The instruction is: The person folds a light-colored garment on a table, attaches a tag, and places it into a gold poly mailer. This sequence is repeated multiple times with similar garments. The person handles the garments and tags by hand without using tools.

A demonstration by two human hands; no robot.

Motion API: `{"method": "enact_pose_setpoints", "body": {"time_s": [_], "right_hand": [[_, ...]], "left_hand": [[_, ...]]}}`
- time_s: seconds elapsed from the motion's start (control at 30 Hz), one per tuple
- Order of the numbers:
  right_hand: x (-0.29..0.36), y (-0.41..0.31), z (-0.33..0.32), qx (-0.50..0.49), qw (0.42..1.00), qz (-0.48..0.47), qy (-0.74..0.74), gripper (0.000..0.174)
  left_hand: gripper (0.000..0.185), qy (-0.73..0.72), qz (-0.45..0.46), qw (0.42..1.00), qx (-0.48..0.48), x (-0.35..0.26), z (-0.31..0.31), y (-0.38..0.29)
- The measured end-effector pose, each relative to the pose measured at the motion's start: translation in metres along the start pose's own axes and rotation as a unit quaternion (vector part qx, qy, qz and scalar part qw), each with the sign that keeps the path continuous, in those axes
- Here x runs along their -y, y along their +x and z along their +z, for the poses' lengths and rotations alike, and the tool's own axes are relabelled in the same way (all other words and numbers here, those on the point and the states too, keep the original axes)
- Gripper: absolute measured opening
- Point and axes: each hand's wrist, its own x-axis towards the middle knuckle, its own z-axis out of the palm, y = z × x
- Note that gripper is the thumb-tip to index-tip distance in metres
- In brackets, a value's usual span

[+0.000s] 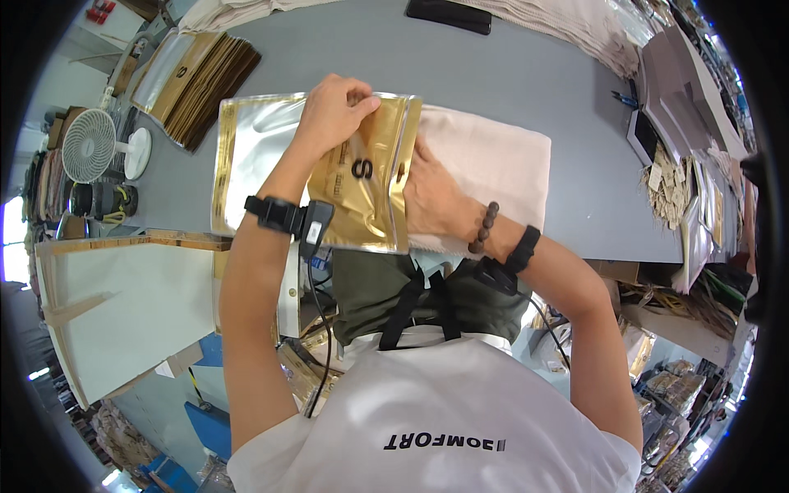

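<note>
A gold plastic zip bag with a clear, silvery section (363,203) lies on the grey table before me, its zip edge to the right. My left hand (338,111) pinches the bag's upper edge between thumb and fingers. Just right of it is a folded pale pink cloth (499,148), partly beside and under the bag's edge. My right hand (431,191) rests on the cloth at the bag's opening, its fingertips partly hidden by the gold film; whether it grips anything cannot be told.
At the upper left lies a stack of gold bags (209,80), near a white fan (90,145). A black phone (449,16) lies at the far edge beside pale cloths (573,31). Grey cards (672,92), pens (625,98) and a bundle of tags (667,188) are on the right.
</note>
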Motion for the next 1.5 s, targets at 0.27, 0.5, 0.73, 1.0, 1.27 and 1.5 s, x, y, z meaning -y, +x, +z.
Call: {"method": "enact_pose_setpoints", "body": {"time_s": [0.27,0.5,0.73,1.0,1.27,1.5], "right_hand": [[0.022,-0.006,0.025,0.013,0.992,0.032,0.123,0.042],[-0.009,-0.013,-0.013,-0.038,0.978,0.145,0.143,0.052],[-0.036,-0.005,0.025,-0.043,0.994,0.078,-0.061,0.044],[-0.018,0.005,0.015,-0.034,0.951,0.191,0.243,0.032],[-0.027,0.004,-0.041,0.078,0.992,0.061,-0.076,0.05],[-0.052,-0.014,-0.022,0.0,0.987,0.147,-0.063,0.042]], "left_hand": [[0.02,-0.108,0.091,0.99,0.024,-0.037,0.042,-0.022],[0.041,0.019,0.158,0.984,-0.074,-0.05,0.023,-0.146],[0.022,-0.082,0.183,0.972,-0.121,-0.031,0.045,-0.157],[0.033,-0.091,0.019,0.991,-0.099,-0.007,0.015,-0.12],[0.037,0.015,0.072,0.992,-0.102,-0.003,0.029,-0.128],[0.041,0.051,0.097,0.989,-0.096,-0.002,0.03,-0.129]]}}
